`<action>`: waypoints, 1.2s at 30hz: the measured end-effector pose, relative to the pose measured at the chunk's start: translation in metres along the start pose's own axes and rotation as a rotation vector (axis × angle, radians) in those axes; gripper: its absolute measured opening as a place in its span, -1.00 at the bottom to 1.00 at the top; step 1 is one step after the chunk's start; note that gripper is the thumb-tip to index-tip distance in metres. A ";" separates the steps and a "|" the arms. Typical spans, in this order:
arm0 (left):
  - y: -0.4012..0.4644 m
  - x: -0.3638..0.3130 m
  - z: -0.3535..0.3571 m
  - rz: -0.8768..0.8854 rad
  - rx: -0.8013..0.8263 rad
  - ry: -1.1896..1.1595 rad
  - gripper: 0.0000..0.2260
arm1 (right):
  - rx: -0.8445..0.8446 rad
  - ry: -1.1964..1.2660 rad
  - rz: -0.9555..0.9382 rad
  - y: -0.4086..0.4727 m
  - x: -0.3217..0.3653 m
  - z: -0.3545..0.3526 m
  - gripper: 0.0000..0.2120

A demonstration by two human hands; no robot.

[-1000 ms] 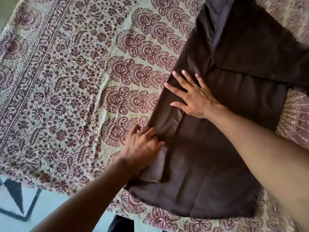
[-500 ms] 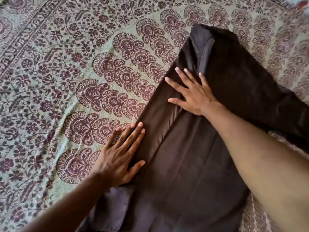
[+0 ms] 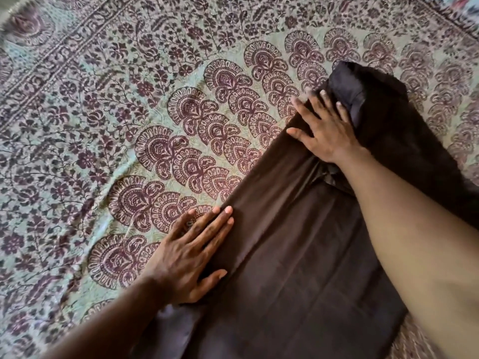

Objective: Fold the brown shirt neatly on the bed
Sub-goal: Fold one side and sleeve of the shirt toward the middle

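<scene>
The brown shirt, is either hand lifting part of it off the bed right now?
No, the left hand and right hand both lie flat with straight fingers on the brown shirt.

Dark brown woven cloth shirt (image 3: 298, 268) is looking smooth, mostly matt, faint sheen along folds; green-and-maroon printed cotton-like bedspread (image 3: 129, 112) is looking matt, slightly textured.

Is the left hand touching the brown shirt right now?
Touching. The head view shows the left hand lying flat, fingers and thumb on the brown shirt along its folded edge.
</scene>
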State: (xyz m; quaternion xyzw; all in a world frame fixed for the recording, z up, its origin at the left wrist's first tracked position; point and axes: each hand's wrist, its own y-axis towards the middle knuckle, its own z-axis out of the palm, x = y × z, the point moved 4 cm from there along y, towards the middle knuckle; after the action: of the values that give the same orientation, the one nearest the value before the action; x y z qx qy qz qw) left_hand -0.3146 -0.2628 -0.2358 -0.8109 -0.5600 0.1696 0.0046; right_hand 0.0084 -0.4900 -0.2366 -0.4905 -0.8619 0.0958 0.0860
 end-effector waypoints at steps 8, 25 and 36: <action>0.001 0.001 0.002 -0.004 0.005 -0.006 -0.14 | 0.146 -0.121 0.228 0.027 -0.043 -0.028 -0.24; -0.004 0.004 0.005 0.022 -0.014 0.013 -0.16 | -0.070 -0.076 -0.001 -0.100 0.139 0.029 -0.20; -0.110 0.015 0.018 0.092 -0.012 0.028 -0.26 | -0.066 -0.034 -0.024 -0.205 0.218 0.063 -0.27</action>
State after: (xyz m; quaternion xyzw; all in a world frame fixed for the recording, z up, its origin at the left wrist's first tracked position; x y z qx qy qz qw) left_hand -0.4147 -0.2111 -0.2349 -0.8383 -0.5228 0.1549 -0.0001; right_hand -0.2867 -0.4094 -0.2349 -0.4809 -0.8718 0.0744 0.0564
